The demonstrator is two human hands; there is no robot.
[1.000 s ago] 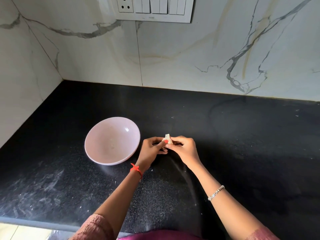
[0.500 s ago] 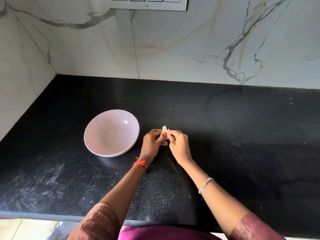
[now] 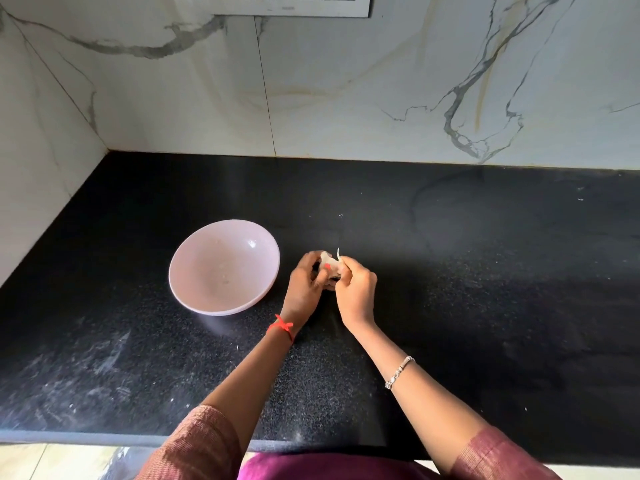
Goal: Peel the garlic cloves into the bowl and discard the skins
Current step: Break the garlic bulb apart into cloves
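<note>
Garlic clove (image 3: 329,264) sits between both hands over the black bench (image 3: 485,271), just right of the pink bowl (image 3: 221,308) and not touching it. L hand (image 3: 304,289): grip is narrow, fingers curled round the clove from the left side. R hand (image 3: 356,292): fingertips pinched on a pale strip of skin (image 3: 338,253) that sticks up at the clove's top edge. That area is motion-blurred, so I can't tell how much skin is on the clove. I also can't tell whether the hands rest on the bench or hang just above it.

Bowl is upright, well in from the bench's front edge. I see faint specks inside and can't ID them.

Red thread (image 3: 282,328) on L wrist, silver bracelet (image 3: 400,372) on R forearm. A few small pale flecks lie on the bench beyond the hands. Marble-look wall (image 3: 346,98) behind, switch plate (image 3: 294,5) at top edge of frame.
</note>
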